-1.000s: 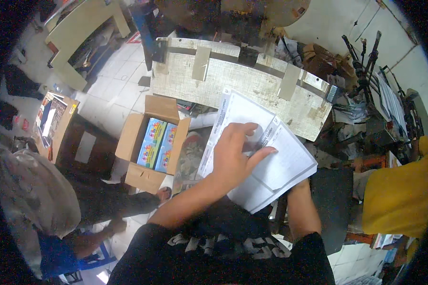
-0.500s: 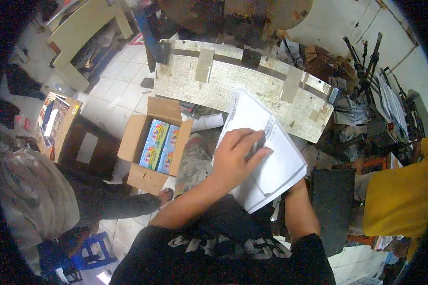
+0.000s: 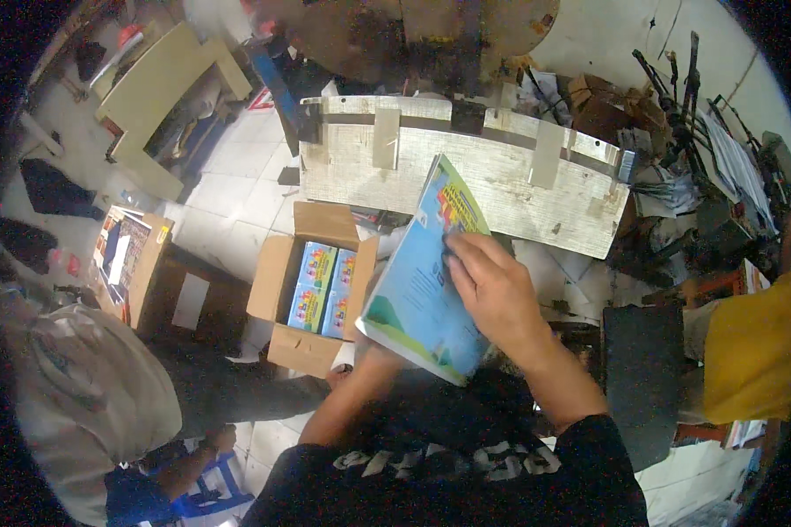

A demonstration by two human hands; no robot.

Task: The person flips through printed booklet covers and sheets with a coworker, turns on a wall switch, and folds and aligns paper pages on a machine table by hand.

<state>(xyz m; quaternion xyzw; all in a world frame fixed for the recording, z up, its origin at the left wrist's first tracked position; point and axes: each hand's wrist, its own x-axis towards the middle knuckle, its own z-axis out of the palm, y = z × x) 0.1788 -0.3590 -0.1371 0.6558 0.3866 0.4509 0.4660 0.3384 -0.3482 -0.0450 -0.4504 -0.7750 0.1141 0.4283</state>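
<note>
Booklet (image 3: 417, 290) under right hand (image 3: 494, 290) fingers (image 3: 466, 250), left hand beneath.

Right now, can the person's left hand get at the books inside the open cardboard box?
Probably not at once: the left hand is under the blue book, supporting it. The open cardboard box sits just to its left, with nothing lying between, so reaching it looks easy once freed.
</note>
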